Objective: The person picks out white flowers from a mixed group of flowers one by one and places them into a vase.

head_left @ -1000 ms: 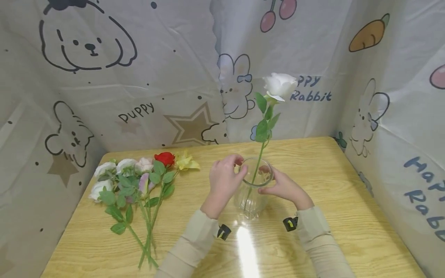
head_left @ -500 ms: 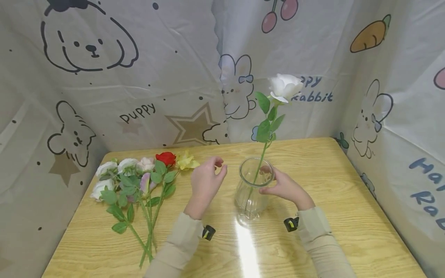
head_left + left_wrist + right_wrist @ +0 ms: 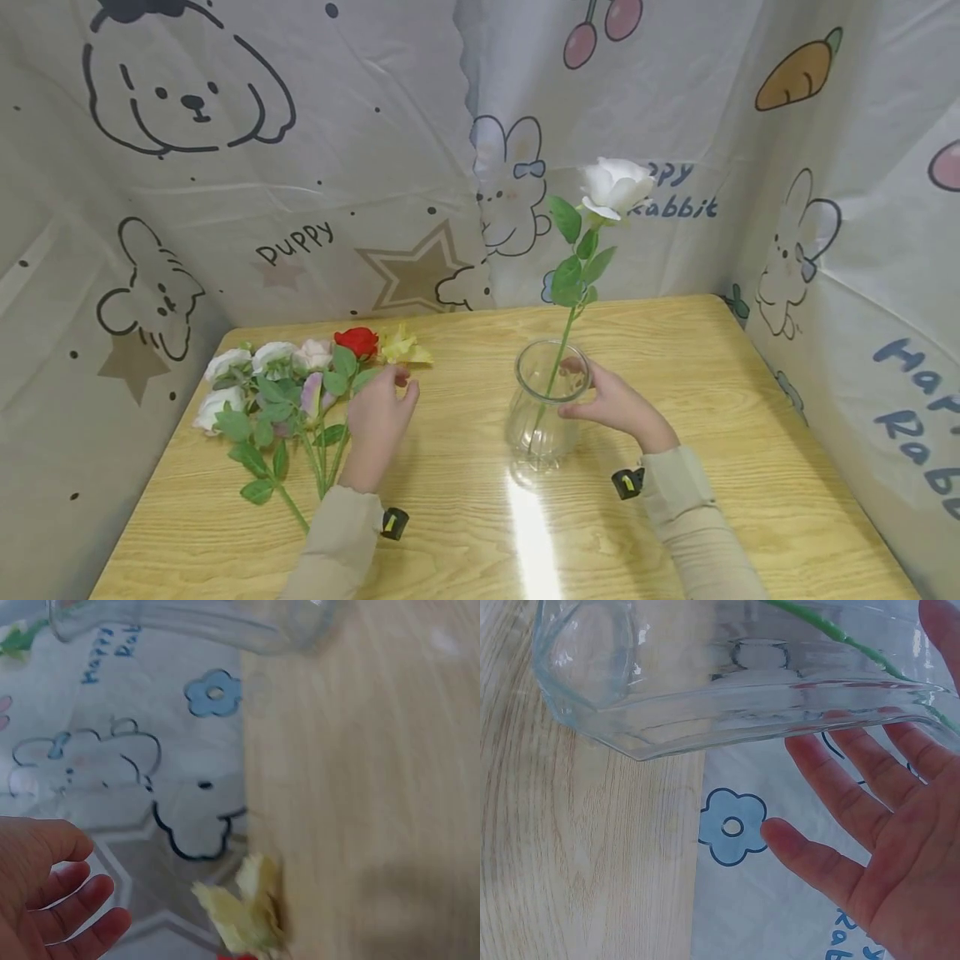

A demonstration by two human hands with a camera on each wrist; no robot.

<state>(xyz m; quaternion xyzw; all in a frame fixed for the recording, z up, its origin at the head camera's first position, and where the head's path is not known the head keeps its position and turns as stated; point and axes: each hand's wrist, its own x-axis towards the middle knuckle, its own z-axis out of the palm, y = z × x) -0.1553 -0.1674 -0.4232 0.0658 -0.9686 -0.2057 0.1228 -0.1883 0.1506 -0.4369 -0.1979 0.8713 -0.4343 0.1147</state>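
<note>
A clear glass vase stands upright on the table with one white rose leaning right in it, its green stem showing through the glass. With thumb and fingers around the vase's neck just below the rim, my right hand holds it from the right side. My left hand, fingers loosely bent and holding nothing, hovers over the right edge of the pile of artificial flowers. Just beyond its fingertips lie a yellow flower and a red rose. The left wrist view shows the yellow flower apart from the fingers.
On the table's left lie white roses, a pale pink rose and a purple flower, their stems crossing toward the front. Printed cloth walls in the wooden table at the back and both sides.
My left hand has let go of the vase's rim and moved left to the flower pile. The white rose has tipped slightly right. My right hand has stayed on the vase.
</note>
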